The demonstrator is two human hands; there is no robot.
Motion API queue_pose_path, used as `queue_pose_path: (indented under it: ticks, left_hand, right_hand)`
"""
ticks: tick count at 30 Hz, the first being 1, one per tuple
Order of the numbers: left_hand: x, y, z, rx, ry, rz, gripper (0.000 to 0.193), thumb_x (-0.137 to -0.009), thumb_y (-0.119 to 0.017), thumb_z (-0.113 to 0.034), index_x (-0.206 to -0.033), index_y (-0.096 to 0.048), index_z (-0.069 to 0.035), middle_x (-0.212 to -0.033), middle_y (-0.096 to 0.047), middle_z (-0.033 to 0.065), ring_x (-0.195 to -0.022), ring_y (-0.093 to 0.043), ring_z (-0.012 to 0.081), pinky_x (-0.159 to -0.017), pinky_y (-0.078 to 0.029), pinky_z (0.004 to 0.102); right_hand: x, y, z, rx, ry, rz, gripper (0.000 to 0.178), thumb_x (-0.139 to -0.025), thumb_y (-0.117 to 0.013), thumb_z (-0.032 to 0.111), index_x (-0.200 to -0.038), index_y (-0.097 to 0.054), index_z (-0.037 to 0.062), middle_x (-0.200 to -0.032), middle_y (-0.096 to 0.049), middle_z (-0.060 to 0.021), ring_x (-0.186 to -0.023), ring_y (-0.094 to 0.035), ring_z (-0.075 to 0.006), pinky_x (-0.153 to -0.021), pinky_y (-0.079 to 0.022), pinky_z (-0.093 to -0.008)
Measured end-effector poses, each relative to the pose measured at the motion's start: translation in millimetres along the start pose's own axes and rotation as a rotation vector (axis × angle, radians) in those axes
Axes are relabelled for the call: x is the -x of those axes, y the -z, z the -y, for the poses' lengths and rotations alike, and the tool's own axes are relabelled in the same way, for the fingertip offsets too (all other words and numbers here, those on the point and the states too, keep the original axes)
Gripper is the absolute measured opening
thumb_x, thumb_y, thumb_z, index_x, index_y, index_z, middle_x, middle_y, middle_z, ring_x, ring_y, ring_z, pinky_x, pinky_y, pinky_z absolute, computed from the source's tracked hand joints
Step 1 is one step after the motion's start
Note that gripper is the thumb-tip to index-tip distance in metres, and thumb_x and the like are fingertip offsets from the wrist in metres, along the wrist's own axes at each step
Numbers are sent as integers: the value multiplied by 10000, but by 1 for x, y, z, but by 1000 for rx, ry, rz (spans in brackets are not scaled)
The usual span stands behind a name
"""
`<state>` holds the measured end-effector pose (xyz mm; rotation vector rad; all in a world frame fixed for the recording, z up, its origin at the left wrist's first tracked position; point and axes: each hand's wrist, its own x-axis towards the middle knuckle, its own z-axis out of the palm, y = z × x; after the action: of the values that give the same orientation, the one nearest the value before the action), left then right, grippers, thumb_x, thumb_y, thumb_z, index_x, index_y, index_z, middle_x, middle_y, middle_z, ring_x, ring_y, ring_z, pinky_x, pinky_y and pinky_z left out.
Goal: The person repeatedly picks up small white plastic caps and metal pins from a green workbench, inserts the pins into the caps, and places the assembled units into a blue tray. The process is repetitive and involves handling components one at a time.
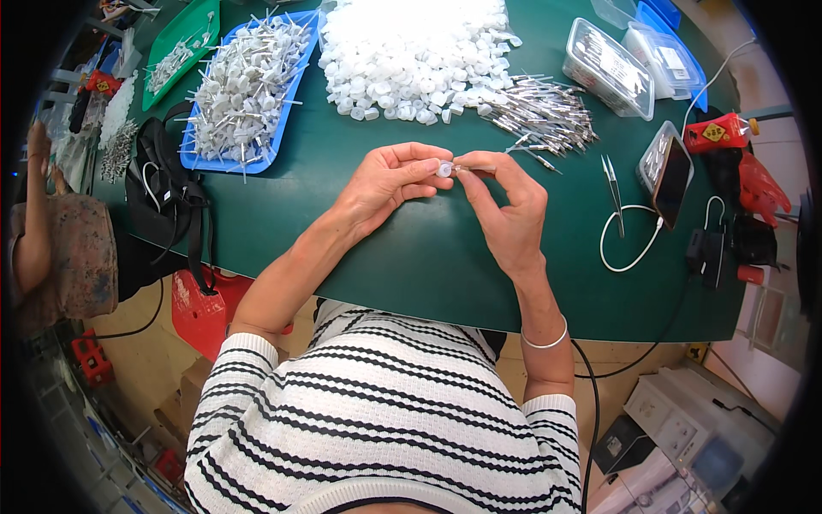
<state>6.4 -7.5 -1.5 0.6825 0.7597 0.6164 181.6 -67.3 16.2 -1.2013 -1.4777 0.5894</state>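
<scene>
Hands meet over the green table: left hand pinches a white cap, right hand pinches a metal pin at it

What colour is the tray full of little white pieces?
Blue. The tray shows best in the head view, up left of the hands.

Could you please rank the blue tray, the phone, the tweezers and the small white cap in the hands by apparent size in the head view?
1. blue tray
2. phone
3. tweezers, thinner than the phone, though similar in length
4. small white cap
</scene>
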Motion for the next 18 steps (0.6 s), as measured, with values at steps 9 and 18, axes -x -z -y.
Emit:
queue_pose_path:
  ticks: [9, 18]
  left_hand:
    - [0, 0, -1, -5, 6, 3, 231, -902, -615, -92, -1103, -619, 22, -979, -674, 94, -842, -680, 140, -688, -568, 189]
    - [0, 0, -1, -9, 9, -6, 232, -898, -622, -96, -1098, -622, 22, -950, -674, 88, -838, -678, 133, -685, -566, 182]
  right_hand:
    - [0, -1, 0, 16, 40, -3, 175, -769, -674, -64, -922, -655, 18, -887, -669, -90, -746, -649, -198, -655, -520, -283]
    - [0, 0, 1, 26, 57, 3, 184, -764, -674, -67, -922, -653, 27, -884, -670, -87, -746, -647, -202, -655, -519, -284]
